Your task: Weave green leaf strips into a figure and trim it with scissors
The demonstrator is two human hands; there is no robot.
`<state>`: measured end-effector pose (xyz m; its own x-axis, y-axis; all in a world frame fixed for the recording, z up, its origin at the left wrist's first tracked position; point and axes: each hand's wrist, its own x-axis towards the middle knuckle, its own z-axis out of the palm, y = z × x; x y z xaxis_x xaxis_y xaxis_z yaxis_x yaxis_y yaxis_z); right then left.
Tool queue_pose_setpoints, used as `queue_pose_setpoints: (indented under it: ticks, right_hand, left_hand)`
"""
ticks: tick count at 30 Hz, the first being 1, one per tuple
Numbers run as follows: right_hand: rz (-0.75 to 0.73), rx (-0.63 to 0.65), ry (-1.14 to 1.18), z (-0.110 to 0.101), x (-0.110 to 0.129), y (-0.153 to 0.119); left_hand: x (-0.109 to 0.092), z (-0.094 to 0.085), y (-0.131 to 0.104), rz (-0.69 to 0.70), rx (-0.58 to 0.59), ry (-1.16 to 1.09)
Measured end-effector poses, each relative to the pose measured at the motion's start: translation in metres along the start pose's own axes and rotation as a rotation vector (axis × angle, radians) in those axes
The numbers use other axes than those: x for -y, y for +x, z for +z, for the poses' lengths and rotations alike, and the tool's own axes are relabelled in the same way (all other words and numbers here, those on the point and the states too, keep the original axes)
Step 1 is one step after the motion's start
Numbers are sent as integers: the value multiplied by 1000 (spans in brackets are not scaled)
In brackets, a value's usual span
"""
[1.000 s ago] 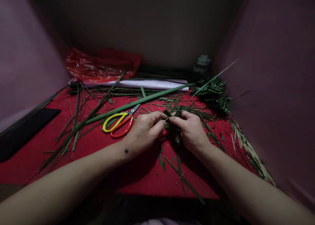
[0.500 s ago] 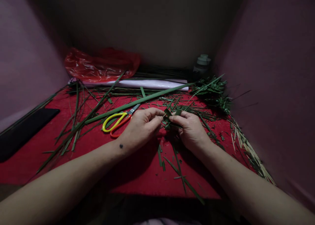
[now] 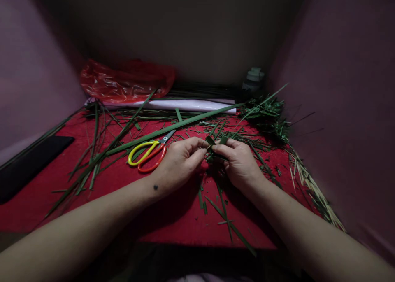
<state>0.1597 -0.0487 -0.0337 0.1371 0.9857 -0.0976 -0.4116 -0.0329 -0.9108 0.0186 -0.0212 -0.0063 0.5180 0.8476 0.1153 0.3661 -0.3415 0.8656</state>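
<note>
Near the middle of the red cloth (image 3: 173,220), my left hand (image 3: 183,160) pinches the left side of a small folded piece of green leaf (image 3: 210,141). The thumb and fingers of my right hand (image 3: 242,162) are closed on the right side of the same leaf piece. Both sets of fingertips nearly meet, and they hide part of the folds. Scissors (image 3: 148,154) with one yellow and one red handle lie just left of my left hand, their blades partly apart. A long green leaf strip (image 3: 173,129) lies behind them.
A red plastic bag (image 3: 126,82) and a white roll (image 3: 191,105) lie at the back. A bottle (image 3: 253,79) stands back right beside a dark green leafy bundle (image 3: 267,113). At the left is a black flat object (image 3: 33,164). Leaf scraps (image 3: 225,210) and pale stalks (image 3: 314,185) are scattered about.
My left hand has shifted slightly to the right, closer to my right fingertips, uncovering more of the red scissor handle. A thin green strand at the back right reaches a little higher.
</note>
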Motion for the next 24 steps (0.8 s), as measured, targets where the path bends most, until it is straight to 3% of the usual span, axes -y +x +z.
queue_pose_setpoints:
  ticks: [6,15,24]
  right_hand:
    - [-30,19,-55,0,1,-2]
    - [-35,18,-74,0,2,-3]
    - [-63,-10,-108,0,0,-2]
  left_hand:
    - [5,2,1,18,-4,19]
    - [1,4,0,-52,42,-201]
    - [3,5,-2,-38,8,-176]
